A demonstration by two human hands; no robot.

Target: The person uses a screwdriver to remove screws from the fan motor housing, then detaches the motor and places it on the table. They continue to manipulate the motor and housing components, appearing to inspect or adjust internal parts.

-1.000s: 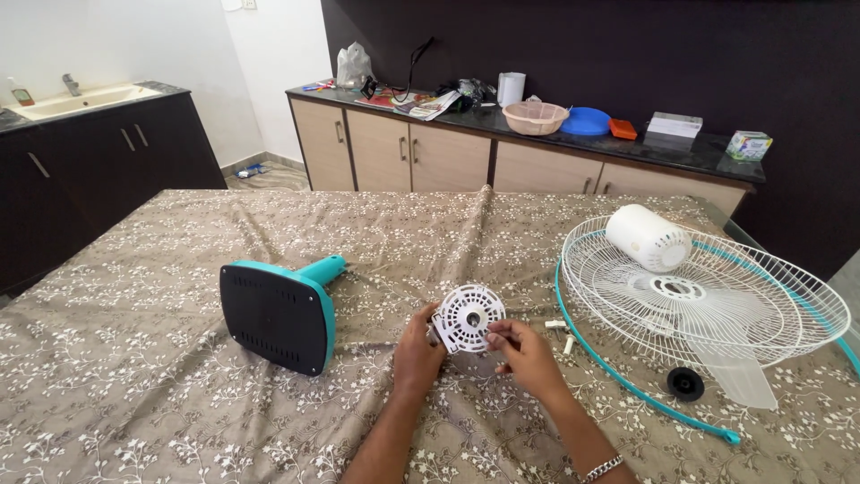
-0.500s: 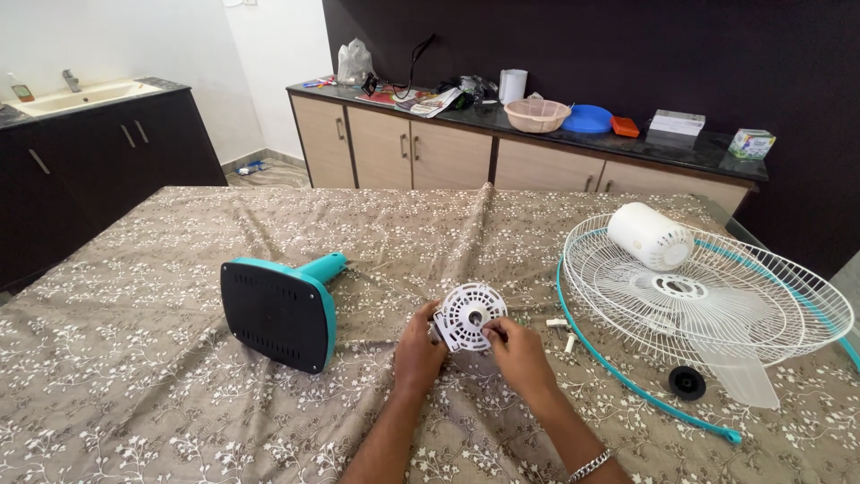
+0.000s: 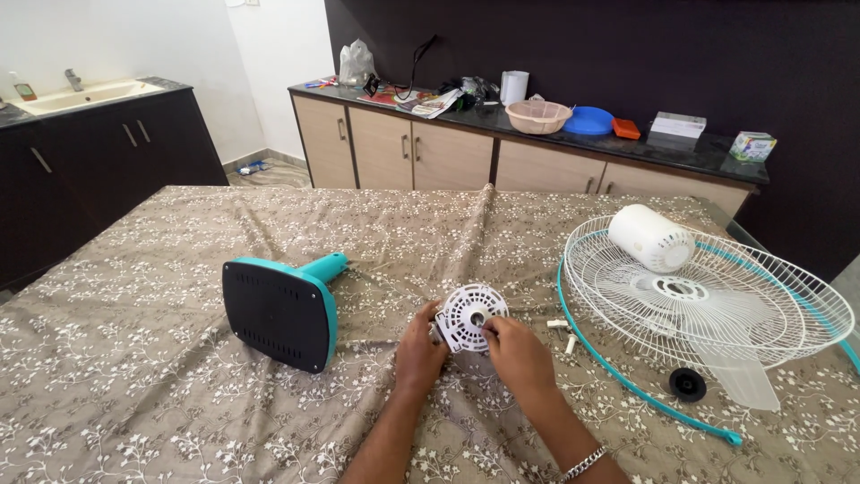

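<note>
Both my hands hold a small round white slotted fan part [image 3: 472, 315] just above the table. My left hand [image 3: 419, 351] grips its left edge. My right hand [image 3: 517, 351] pinches its right side, fingertips near the central hole. A teal fan base [image 3: 282, 309] with a black underside lies on its side to the left. On the right, a white wire fan guard [image 3: 717, 296] lies flat over the white blades, with a white motor housing [image 3: 650, 237] resting on it.
A teal rim ring [image 3: 618, 376] curves around the guard. A black round knob [image 3: 687, 384] and small white pieces [image 3: 564, 333] lie near it. A brown floral cloth [image 3: 134, 376] covers the table. Counters with bowls and boxes stand behind.
My hands and the white part stay in nearly the same place; my right fingers have shifted slightly on the part's right side.
</note>
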